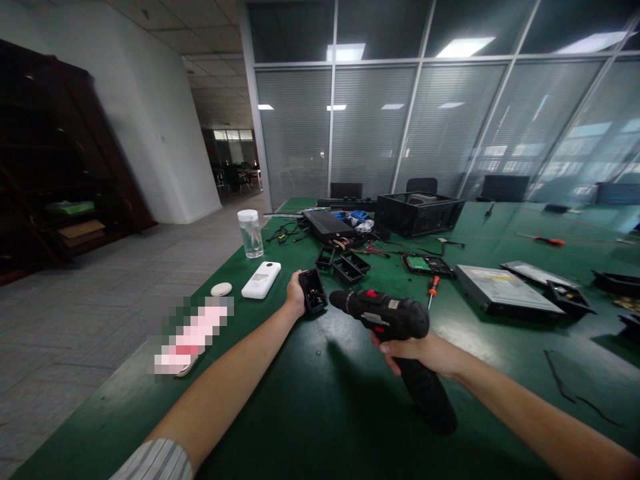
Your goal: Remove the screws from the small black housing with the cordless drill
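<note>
My left hand (297,294) grips a small black open plastic box (314,293) by its left side, tilted so its inside faces me. Small metallic bits, too small to name, show inside it. My right hand (410,352) is wrapped around the handle of a black cordless drill (385,313) with red buttons. The drill's chuck points left at the box, close to its right edge; whether a bit touches the box I cannot tell. Several similar black plastic boxes (350,267) sit just beyond my left hand.
A clear water bottle (251,235), a white power bank (261,280), a small white case (221,289) and a blurred-out pink item (193,340) lie left. Behind are a black computer case (419,213) and cables. Rightward lie an orange screwdriver (434,287) and a disc drive (507,290).
</note>
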The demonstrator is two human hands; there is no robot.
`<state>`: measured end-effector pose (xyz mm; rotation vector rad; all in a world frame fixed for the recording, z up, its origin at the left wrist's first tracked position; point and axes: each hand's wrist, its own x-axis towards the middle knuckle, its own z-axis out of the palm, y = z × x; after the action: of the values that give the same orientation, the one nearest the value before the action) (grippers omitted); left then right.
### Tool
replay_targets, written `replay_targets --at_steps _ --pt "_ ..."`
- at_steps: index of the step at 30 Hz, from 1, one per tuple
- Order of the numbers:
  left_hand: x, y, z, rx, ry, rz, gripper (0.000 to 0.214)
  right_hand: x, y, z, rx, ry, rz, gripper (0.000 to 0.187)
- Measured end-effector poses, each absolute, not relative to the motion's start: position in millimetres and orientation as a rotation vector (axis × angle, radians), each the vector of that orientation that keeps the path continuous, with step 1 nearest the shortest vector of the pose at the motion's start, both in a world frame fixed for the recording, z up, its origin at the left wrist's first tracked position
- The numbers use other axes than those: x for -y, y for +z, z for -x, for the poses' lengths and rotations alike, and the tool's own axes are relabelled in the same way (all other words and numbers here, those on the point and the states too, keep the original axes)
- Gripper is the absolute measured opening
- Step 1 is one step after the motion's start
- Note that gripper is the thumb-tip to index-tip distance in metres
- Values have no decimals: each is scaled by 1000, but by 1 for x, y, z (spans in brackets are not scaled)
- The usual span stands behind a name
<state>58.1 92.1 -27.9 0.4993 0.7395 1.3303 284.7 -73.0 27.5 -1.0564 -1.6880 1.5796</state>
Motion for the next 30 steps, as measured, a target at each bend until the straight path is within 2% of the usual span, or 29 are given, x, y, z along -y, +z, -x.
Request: replay_targets --at_steps 8,15,30 --pt "-90 -26 -59 -742 1321 -514 31 72 24 -287 1743 1584 1049 29" --pt "-91 -27 -59 -721 1285 -539 36 72 26 -286 1734 1562 1048 34" --pt "-91 -27 -58 -730 1275 -508 36 73 27 -285 1688 1584 1031 31"
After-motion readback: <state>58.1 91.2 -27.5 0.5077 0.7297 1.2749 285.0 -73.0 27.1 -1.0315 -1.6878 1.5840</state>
